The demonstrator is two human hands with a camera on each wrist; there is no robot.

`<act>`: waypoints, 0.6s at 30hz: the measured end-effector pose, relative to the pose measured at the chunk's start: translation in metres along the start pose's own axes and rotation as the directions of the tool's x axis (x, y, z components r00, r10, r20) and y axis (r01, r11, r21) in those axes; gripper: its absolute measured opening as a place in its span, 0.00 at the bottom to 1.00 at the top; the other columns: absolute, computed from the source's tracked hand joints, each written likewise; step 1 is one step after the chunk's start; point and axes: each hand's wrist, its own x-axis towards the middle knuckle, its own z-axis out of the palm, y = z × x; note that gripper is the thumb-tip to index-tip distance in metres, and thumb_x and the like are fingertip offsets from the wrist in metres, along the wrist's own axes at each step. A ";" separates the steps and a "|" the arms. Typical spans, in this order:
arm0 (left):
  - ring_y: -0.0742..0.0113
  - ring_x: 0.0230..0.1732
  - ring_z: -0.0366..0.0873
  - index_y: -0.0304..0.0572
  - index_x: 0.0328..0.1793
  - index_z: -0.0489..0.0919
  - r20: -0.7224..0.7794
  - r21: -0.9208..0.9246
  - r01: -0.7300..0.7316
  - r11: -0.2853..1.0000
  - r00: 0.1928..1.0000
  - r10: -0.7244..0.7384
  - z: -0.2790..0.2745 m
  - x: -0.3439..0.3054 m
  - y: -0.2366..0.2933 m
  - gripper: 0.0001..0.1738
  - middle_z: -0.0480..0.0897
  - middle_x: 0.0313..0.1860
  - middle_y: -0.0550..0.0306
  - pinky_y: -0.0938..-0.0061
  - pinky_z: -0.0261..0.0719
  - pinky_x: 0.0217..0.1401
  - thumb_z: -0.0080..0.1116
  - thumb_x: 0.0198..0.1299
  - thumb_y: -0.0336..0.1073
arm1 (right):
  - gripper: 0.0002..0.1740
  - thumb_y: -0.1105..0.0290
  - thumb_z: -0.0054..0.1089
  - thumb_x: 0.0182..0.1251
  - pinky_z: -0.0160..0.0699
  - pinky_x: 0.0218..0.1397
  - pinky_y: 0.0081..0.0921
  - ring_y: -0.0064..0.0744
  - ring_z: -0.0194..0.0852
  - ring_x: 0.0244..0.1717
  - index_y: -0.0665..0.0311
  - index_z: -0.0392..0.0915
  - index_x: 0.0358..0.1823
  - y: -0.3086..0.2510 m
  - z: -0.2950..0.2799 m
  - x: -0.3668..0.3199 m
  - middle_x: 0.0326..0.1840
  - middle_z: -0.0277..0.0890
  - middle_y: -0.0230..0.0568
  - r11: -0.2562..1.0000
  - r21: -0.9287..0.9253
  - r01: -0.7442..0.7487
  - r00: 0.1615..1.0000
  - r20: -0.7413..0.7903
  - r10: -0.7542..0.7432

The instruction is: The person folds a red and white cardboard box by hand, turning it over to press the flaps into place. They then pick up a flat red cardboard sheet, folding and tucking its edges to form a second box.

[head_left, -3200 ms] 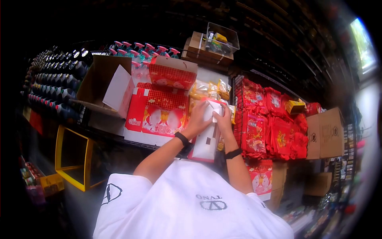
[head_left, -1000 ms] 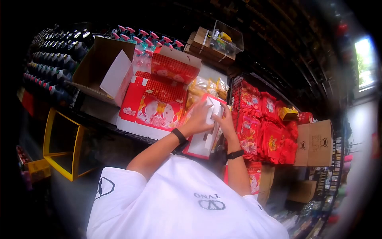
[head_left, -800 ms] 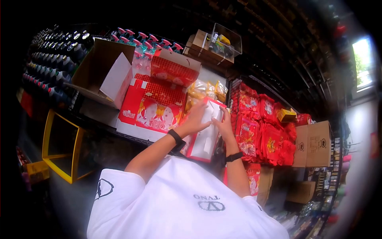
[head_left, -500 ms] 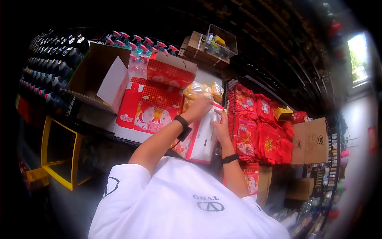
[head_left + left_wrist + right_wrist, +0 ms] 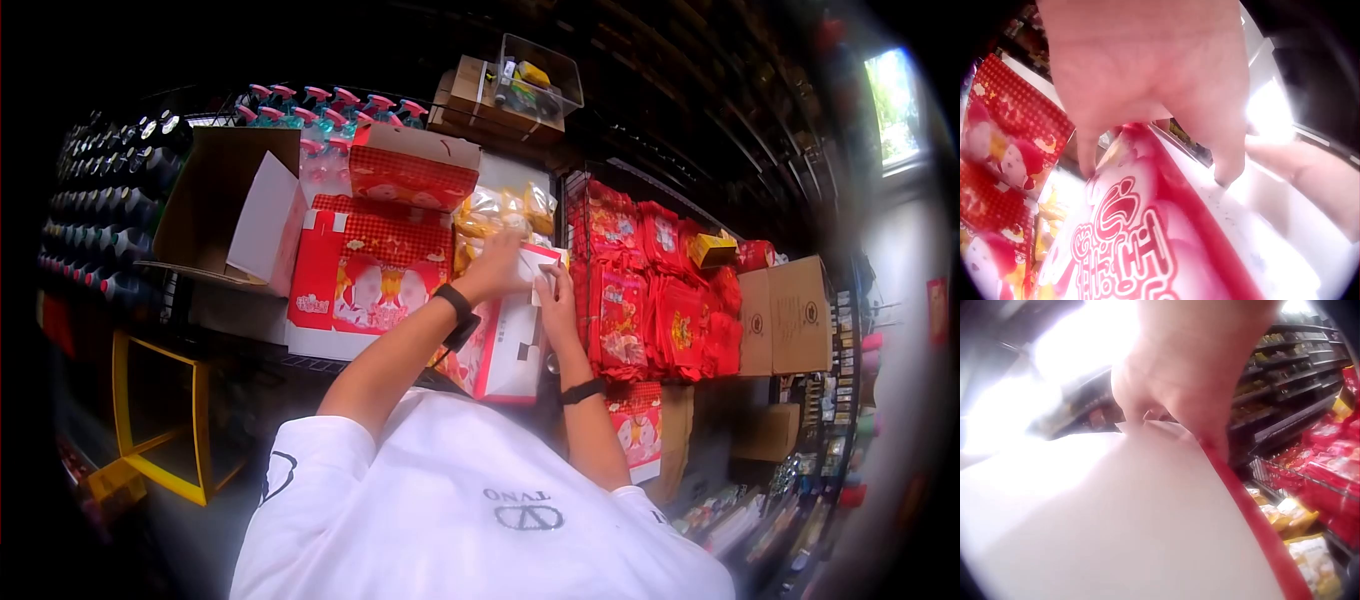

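Note:
In the head view a red-and-white carton (image 5: 515, 350) stands at a slant before the person, white side up. The left hand (image 5: 495, 268) is over its upper left edge; in the left wrist view this hand (image 5: 1154, 75) straddles the carton (image 5: 1129, 250), thumb on the white side and a finger by the printed side. At the upper right, the right hand (image 5: 558, 305) holds the carton. Seen from the right wrist, the right hand (image 5: 1185, 369) pinches the white board's end beside the red edge (image 5: 1254, 519). Some fingertips are hidden behind the carton.
Left of the hands lie a flat printed red carton (image 5: 385, 270) and an open cardboard box (image 5: 210, 200). Yellow packets (image 5: 500, 208) sit just behind. Red bags (image 5: 680, 320) fill a wire basket on the right, beside another cardboard box (image 5: 795, 315).
The left hand has shifted from the carton's white face to its upper left edge. The right hand stays at the upper right. The head view has turned slightly.

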 end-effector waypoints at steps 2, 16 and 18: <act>0.28 0.76 0.55 0.33 0.79 0.62 0.048 0.017 0.005 1.000 0.999 -0.006 0.003 0.004 -0.002 0.58 0.65 0.72 0.29 0.47 0.58 0.82 0.79 0.48 0.54 | 0.22 0.68 0.65 0.72 0.63 0.77 0.34 0.40 0.66 0.72 0.64 0.75 0.64 0.001 -0.001 0.000 0.67 0.69 0.46 1.000 -0.029 0.011 1.000 -0.007 -0.011; 0.28 0.78 0.51 0.37 0.80 0.63 0.193 0.095 -0.024 0.995 0.981 0.005 -0.001 0.011 -0.013 0.55 0.62 0.75 0.30 0.43 0.52 0.83 0.75 0.50 0.57 | 0.36 0.76 0.68 0.66 0.74 0.71 0.34 0.39 0.72 0.69 0.65 0.65 0.75 -0.018 0.000 0.010 0.70 0.69 0.46 0.835 0.448 -0.319 0.945 0.081 0.317; 0.28 0.78 0.52 0.37 0.80 0.63 0.198 0.095 -0.017 0.995 0.980 -0.002 -0.003 0.010 -0.014 0.56 0.62 0.75 0.31 0.42 0.52 0.83 0.74 0.50 0.58 | 0.37 0.76 0.68 0.66 0.74 0.71 0.33 0.39 0.72 0.70 0.65 0.64 0.75 -0.017 -0.001 0.010 0.71 0.68 0.46 0.823 0.463 -0.330 0.942 0.099 0.322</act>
